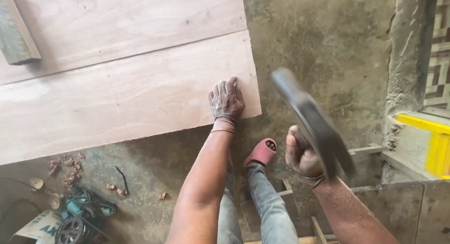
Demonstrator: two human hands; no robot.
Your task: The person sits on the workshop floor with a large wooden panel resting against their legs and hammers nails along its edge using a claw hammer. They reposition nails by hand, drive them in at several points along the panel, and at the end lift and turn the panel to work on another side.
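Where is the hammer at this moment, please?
In the head view, the hammer is right of centre, raised and blurred in the right hand, above the concrete floor, just right of the plywood sheet where the left hand presses.

Soft daylight (hammer (313, 122) motion-blurred)

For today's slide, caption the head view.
Left hand presses pale plywood sheet on concrete floor; right hand swings blurred dark hammer.

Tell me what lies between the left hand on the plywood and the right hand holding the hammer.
Head view: past the plywood sheet's edge, only bare concrete floor separates left hand from right hand and hammer.
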